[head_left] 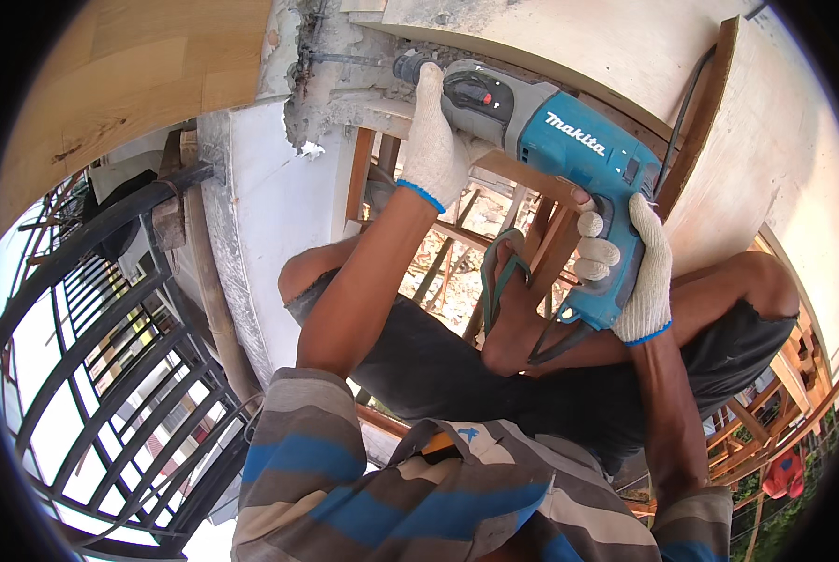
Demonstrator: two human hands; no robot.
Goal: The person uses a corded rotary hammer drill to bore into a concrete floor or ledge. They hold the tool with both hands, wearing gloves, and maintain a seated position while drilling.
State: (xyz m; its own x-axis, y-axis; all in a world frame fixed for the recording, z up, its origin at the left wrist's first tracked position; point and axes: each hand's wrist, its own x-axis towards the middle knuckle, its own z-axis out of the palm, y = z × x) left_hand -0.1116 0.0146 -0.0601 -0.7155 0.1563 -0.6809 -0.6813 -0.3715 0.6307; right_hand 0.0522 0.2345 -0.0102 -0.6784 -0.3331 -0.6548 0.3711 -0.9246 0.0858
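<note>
The left hand (436, 140) has its grip on the blue drill (579, 136) near its chuck (410, 67); the right hand (650, 272) wraps its rear handle (628, 258). The drill is far, bit (354, 60) pointing left at broken concrete (330, 108): jamming could wrench it, crumbling edges make it skid.

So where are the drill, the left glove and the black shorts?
Drill (558, 159), head view: on its teal body.
Left glove (435, 148), head view: white knit above the blue cuff.
Black shorts (541, 407), head view: cloth across the lap.
</note>
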